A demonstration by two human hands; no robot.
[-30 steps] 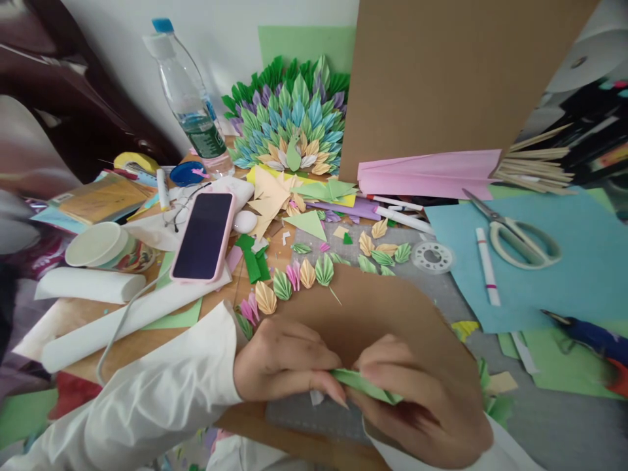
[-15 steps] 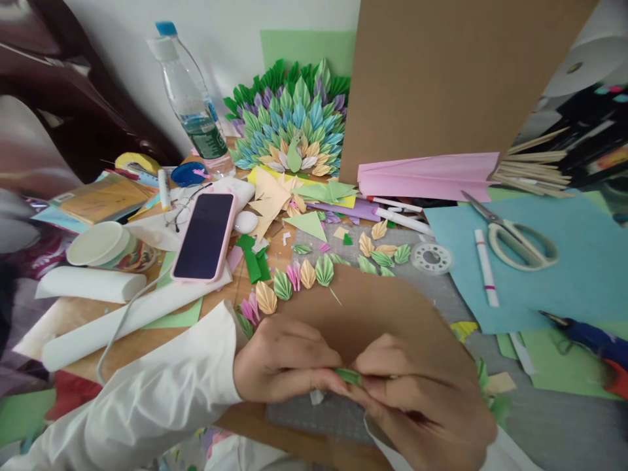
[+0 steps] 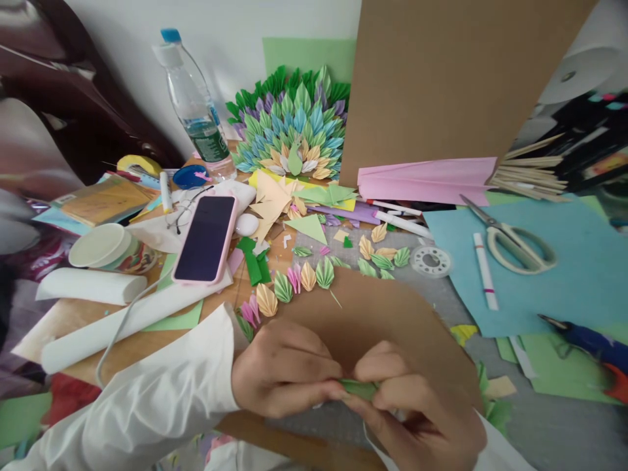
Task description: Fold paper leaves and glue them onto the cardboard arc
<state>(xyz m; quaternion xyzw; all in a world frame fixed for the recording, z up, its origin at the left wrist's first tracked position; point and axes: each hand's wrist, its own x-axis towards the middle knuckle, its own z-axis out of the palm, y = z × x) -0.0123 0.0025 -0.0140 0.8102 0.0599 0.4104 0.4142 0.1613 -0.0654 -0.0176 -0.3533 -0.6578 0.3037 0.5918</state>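
Note:
Both hands meet at the bottom centre over a curved brown cardboard piece (image 3: 373, 314). My left hand (image 3: 279, 373) and my right hand (image 3: 417, 405) pinch the same small folded green paper (image 3: 360, 388) between fingertips. Only a short strip of the paper shows between the fingers. Small folded paper leaves (image 3: 294, 281) in green, pink and peach line the cardboard's upper left edge.
A pink-cased phone (image 3: 206, 237) lies left of centre, by a water bottle (image 3: 193, 111) and a paper cup (image 3: 105, 247). A fan of folded paper leaves (image 3: 294, 124) leans on the wall. Scissors (image 3: 515, 235) and a marker (image 3: 485, 269) rest on blue paper; a tape roll (image 3: 430, 260) lies nearby.
The green paper has been squeezed shorter between my fingers. My right hand has closed further over it; both hands stay in the same place.

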